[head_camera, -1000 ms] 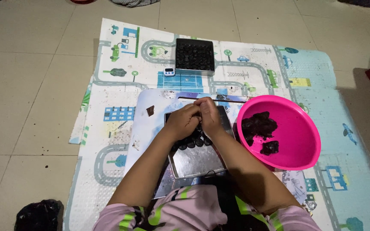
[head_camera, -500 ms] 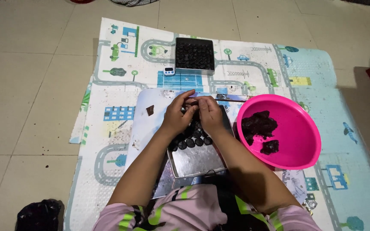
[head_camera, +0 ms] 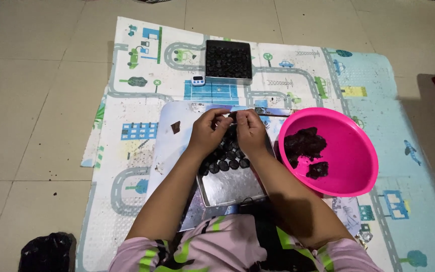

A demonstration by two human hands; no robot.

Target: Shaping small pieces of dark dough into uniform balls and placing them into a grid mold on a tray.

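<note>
A small dark lump [head_camera: 231, 117] is being pinched betw. both hands, left hand [head_camera: 208, 132] & right hand [head_camera: 250, 131] closed on it, just above the metal tray [head_camera: 232, 186]. Dark balls [head_camera: 225, 160] are lying in rows in the tray. A pink bowl [head_camera: 351, 146] w/ dark dough [head_camera: 305, 143] is sitting right of the tray; a filled black tray [head_camera: 228, 60] & small timer [head_camera: 198, 80] are lying beyond it.

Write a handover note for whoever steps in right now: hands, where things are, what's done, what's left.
Left hand and right hand: together, pinching a small dark lump above the metal tray.
Done: dark balls cover the tray's far part; a full black tray sits farther out on the mat.
Left: tray's near part is bare; dark paste remains in the pink bowl.
</note>
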